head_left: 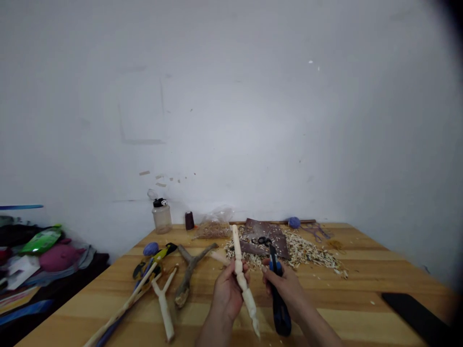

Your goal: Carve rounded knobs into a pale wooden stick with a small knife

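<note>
Clamped in the left grip (227,291): a pale carved wooden stick (243,284), peeled, knobbed along its length, tilted, one end up past the fingers, other end down toward the near edge of view. Held up over the wooden worktop (365,308). Clamped in the right grip (285,289): a blue-and-black hand tool (279,308), fingers wrapped round the handle, working end hidden or unclear. Tool and stick just beside each other, apart.

Behind the hands, a spread of pale wood shavings (307,250) around a brown sheet (278,243), black-handled scissors (261,241) on top of the sheet. Left of the hands, a forked branch with bark (190,272), a peeled forked stick (164,301), a long thin stick (123,303) and a yellow-and-black tool (162,251). Along the back, a plastic bottle with black cap (161,217), a dark spool (189,220), a clear bag of sawdust (213,229) and a blue ball (294,222). At right, a black phone-like slab (415,318) on the worktop. Off to the left, a pink plush toy (60,256) and a green packet (41,239) among a pile of stuff.
</note>
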Available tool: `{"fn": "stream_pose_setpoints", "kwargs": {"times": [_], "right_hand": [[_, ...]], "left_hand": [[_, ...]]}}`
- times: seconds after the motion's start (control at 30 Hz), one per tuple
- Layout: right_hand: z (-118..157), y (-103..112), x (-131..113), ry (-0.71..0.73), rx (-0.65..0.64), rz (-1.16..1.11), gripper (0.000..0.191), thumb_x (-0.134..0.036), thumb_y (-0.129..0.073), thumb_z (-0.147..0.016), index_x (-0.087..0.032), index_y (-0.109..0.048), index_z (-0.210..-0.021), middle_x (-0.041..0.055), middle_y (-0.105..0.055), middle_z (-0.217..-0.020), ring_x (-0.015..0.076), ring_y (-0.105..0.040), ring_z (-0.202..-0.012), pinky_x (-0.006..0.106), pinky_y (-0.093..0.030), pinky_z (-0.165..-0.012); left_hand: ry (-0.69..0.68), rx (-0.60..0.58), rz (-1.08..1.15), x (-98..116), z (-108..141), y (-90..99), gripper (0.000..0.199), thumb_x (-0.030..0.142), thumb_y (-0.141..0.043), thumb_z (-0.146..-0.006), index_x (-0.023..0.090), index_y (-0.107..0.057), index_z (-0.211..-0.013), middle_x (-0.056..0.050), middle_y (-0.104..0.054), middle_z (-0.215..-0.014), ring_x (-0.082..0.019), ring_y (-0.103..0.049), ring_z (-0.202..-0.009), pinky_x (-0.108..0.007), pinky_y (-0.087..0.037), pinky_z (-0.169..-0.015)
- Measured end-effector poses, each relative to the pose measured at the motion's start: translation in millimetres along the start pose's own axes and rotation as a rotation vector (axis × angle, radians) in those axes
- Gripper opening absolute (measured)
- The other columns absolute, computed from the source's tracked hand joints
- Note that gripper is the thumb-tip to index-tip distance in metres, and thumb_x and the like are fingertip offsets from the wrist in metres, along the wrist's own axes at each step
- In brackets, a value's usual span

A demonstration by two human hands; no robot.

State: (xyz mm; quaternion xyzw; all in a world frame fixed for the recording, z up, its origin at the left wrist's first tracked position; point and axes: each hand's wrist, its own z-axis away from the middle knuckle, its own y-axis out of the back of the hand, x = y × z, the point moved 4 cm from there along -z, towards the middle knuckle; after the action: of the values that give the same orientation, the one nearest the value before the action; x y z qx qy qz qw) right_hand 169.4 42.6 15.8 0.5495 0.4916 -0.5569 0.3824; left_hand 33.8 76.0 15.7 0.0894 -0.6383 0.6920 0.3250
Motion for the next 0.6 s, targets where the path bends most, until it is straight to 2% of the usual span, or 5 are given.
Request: {"fn": "stream_pose_setpoints", "kwargs": {"times": [0.13,0.27,0.4,0.5,0.6], "right_hand": [[5.6,-4.5,2.9,-0.039,-0.155,0.201,0.035,-0.048,-0.066,-0.061,-0.018,-0.056,-0.075,-0.0033,-0.056,-0.056,0.0091,-0.047,-0.045,0.020,-0.036,-0.042],[18.5,-17.3,-2.0,0.004,-0.393,0.324,0.034,-0.041,-0.069,-0.060,-0.018,-0.057,-0.081,-0.0022,-0.061,-0.068,0.0110,-0.051,-0.054,0.020,-0.038,-0.047],[28.5,-33.2,-0.4,0.093,-0.381,0.456,0.040,-0.022,-0.071,-0.053,-0.020,-0.058,-0.091,-0.0041,-0.061,-0.074,0.0123,-0.054,-0.067,0.021,-0.041,-0.060],[31.1,-40.8,4.2,0.096,-0.383,0.428,0.032,-0.022,-0.063,-0.061,-0.021,-0.058,-0.093,-0.0052,-0.058,-0.066,0.0106,-0.051,-0.057,0.020,-0.039,-0.052],[25.8,-30.7,2.2,0.012,-0.389,0.288,0.027,-0.031,-0.061,-0.067,-0.018,-0.057,-0.090,-0.0057,-0.053,-0.055,0.0090,-0.045,-0.045,0.020,-0.034,-0.043]], "left_hand": [[-0.010,0.013,0.055,4.8,0.4,-0.1,0.011,0.014,-0.048,-0.084,0.012,-0.054,-0.075,-0.003,-0.055,-0.063,-0.007,-0.053,-0.052,-0.017,-0.048,-0.051],[-0.087,-0.011,0.096,11.4,0.4,-0.5,0.019,0.023,-0.060,-0.079,0.016,-0.046,-0.068,0.005,-0.042,-0.053,-0.002,-0.038,-0.040,-0.012,-0.033,-0.036],[-0.169,0.072,0.148,14.1,-1.2,4.0,0.035,0.047,-0.062,-0.074,0.018,-0.042,-0.068,0.008,-0.037,-0.050,-0.002,-0.033,-0.036,-0.012,-0.026,-0.034],[-0.135,0.059,0.106,10.4,-2.1,2.9,0.045,0.061,-0.046,-0.078,0.018,-0.042,-0.067,0.007,-0.037,-0.049,-0.005,-0.035,-0.036,-0.016,-0.029,-0.035],[-0.120,0.005,-0.102,11.1,-4.8,4.5,0.044,0.060,-0.036,-0.082,0.018,-0.048,-0.076,0.001,-0.051,-0.059,-0.011,-0.052,-0.049,-0.022,-0.040,-0.047]]}}
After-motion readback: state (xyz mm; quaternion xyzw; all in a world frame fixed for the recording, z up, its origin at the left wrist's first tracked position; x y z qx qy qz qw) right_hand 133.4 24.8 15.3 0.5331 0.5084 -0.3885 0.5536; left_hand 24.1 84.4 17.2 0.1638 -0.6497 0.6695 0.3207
